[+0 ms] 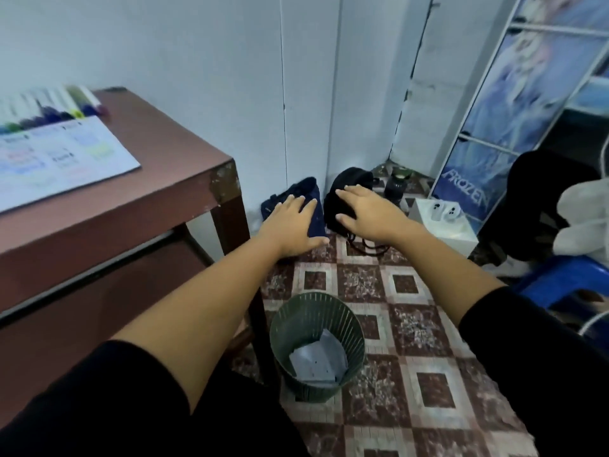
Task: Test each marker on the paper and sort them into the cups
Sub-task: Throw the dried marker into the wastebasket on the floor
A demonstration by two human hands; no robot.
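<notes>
I see the tiled floor (408,328) filling the lower middle and right of the frame, patterned in brown and cream squares. The brown worktop (158,179) takes up the left side, its chipped corner near the centre. On it, at the upper left, lies the sheet of paper (99,156) with blurred coloured test marks and small labels. Along the paper's far edge, at the upper left, a row of markers (52,107) lies side by side, white barrels with dark blue, green and yellow caps; they are too blurred for me to count. I cannot make out any cups in this view.

At the upper right stands a white-framed panel with a Frozen poster (514,103). A green slatted waste basket (318,344) sits on the floor at the lower centre, beside the worktop's leg, with crumpled paper inside. In the corner by the wall rest a dark blue bag (306,189) and a black backpack (349,183).

Both arms reach forward, away from the worktop, over the floor. My left hand (290,225) is spread flat, palm down, fingers loose and holding nothing. My right hand (369,212) is likewise spread, palm down and empty, in front of the backpack.
</notes>
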